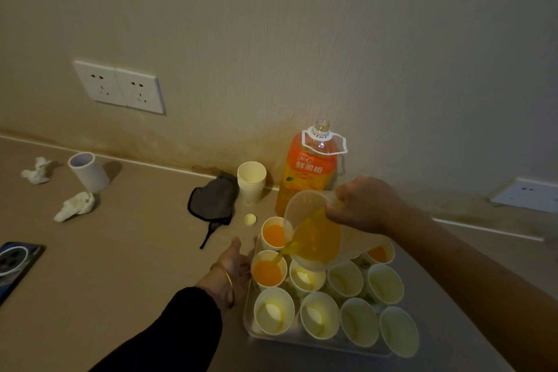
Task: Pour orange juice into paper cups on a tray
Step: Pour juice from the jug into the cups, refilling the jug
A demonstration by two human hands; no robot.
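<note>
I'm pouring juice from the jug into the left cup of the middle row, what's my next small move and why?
Probably tip the jug back upright now to stop the stream: the cup under it already looks nearly full of juice. The empty cup to its right is likely next for your right hand.

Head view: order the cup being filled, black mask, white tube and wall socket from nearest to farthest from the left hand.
1. Cup being filled, right beside the left hand.
2. Black mask, behind the hand.
3. White tube, far left.
4. Wall socket, on the wall.
</note>
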